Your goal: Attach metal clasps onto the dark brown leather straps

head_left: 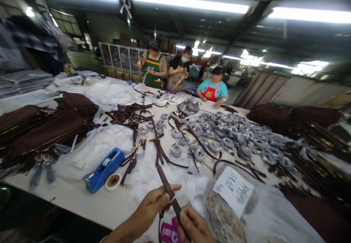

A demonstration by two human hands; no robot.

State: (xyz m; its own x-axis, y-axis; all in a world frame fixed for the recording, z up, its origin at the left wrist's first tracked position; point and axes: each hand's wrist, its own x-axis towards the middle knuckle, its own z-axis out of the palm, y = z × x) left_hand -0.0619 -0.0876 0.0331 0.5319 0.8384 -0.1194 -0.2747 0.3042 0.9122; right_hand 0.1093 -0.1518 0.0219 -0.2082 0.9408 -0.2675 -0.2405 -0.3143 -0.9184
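Observation:
My left hand (152, 206) pinches a dark brown leather strap (168, 190) near the table's front edge, fingers closed round it. My right hand (193, 224) grips the same strap lower down, thumb on top. The strap runs up and away from my hands across white tissue paper (153, 177). A small metal ring shows on the strap between my hands. Just right of my hands lies a clear plastic bag (227, 217) of small metal parts with a handwritten white label (233, 190).
A blue tape dispenser (104, 170) and a tape roll (113, 181) sit at left front. Brown straps (128, 113) and several wrapped coils (233, 133) cover the white table (82, 199). Brown bags (46, 126) are stacked left and right. Three people stand at the far end.

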